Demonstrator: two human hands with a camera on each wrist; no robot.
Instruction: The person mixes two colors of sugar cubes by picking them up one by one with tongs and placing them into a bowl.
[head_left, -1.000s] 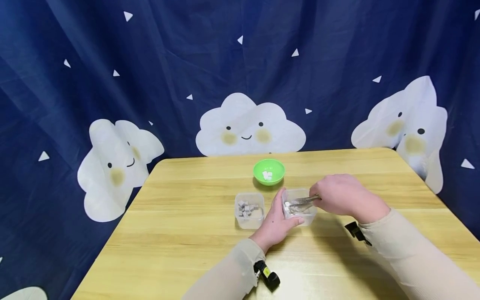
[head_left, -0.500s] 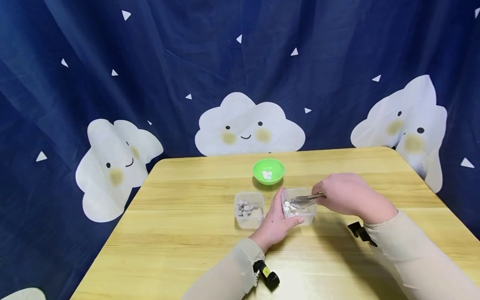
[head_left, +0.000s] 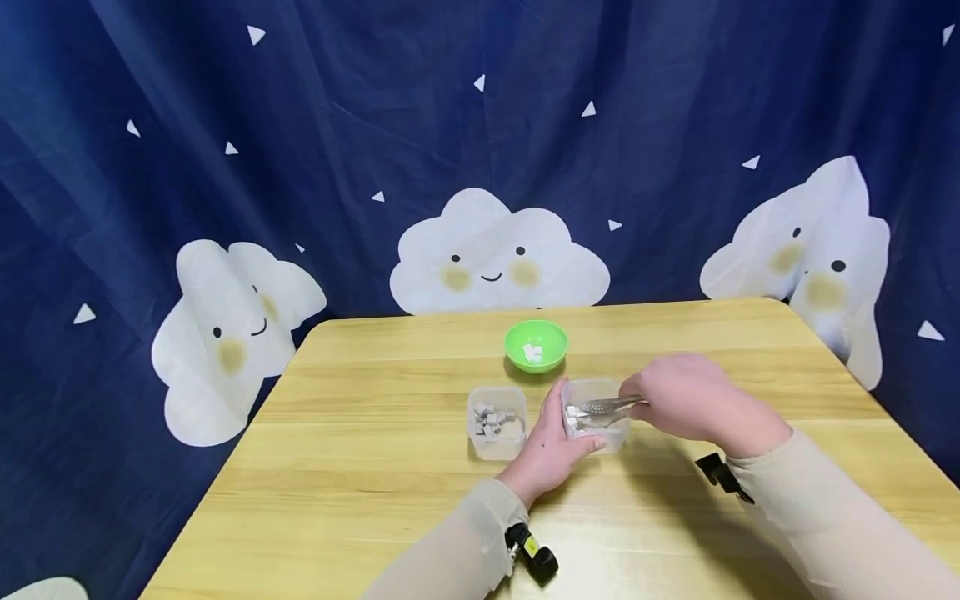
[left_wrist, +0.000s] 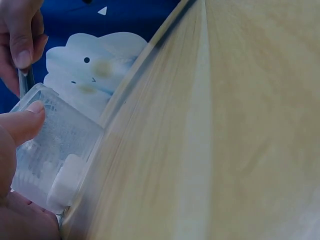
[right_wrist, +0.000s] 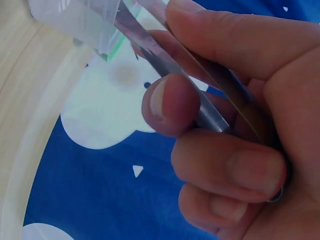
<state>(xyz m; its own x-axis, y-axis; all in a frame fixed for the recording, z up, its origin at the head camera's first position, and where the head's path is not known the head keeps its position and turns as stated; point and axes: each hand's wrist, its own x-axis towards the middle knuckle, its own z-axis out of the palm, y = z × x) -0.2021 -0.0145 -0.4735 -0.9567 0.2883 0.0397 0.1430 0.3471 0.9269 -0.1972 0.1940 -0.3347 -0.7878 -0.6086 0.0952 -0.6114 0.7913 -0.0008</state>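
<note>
My left hand [head_left: 547,454] grips a clear plastic container [head_left: 613,442], thumb across its near side and fingers along its left side. White cubes [head_left: 574,414] lie at the left inside it; a white lump [left_wrist: 67,182] shows through its wall in the left wrist view. My right hand [head_left: 678,396] holds metal tongs [head_left: 603,406], whose tips reach down into this container among the cubes. In the right wrist view thumb and fingers wrap both arms of the tongs [right_wrist: 165,62]. Whether the tips pinch a cube, I cannot tell.
Left of my left hand stands a second clear container [head_left: 483,450] with several grey cubes [head_left: 491,419]. Behind both containers sits a green bowl [head_left: 553,337] holding a few white cubes [head_left: 533,353]. All stand on a wooden table [head_left: 360,467], with a blue cloud-print curtain [head_left: 330,108] behind it.
The right hand drew the tongs slightly right, then moved them back left and lower into the container. The left hand and the other things stay in place.
</note>
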